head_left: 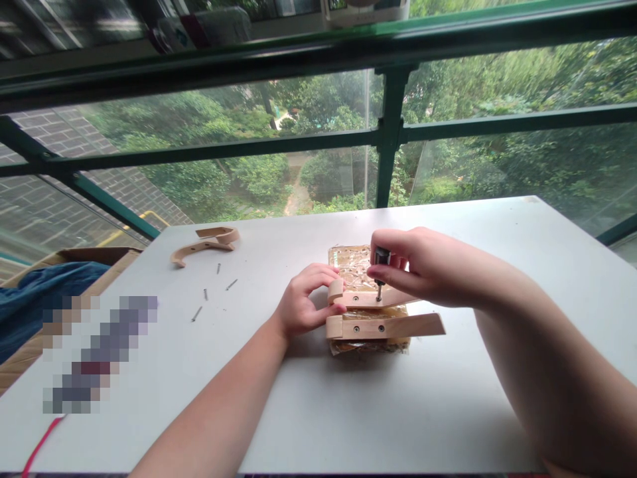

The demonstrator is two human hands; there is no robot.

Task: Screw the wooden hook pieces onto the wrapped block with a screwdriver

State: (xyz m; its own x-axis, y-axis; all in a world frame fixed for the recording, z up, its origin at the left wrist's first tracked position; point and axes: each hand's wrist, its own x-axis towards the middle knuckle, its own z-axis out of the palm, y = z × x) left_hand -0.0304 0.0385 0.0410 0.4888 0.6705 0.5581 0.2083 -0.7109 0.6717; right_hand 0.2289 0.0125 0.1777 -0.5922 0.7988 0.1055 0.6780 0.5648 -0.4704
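Note:
My right hand [418, 262] is closed around the dark handle of a screwdriver [381, 257], held upright. Its tip meets a screw in the farther wooden hook [367, 300]. My left hand [308, 299] grips that hook's curved left end, thumb on the near side and fingers on the far side. Nearer to me, a second wooden hook [413, 325] lies parallel, with two screw heads showing in it. Both rest across a block [348, 262] wrapped in clear, shiny film or tape. My right hand hides part of the farther hook and the block.
Loose screws [198, 314] lie scattered on the white table [279, 411], left of my left hand. Behind them sit more curved wooden hooks [209, 245]. A blurred-out object [104, 355] with a red cord [42, 443] is at left, beside a cardboard box [99, 255] holding blue cloth. Green-framed windows border the far side.

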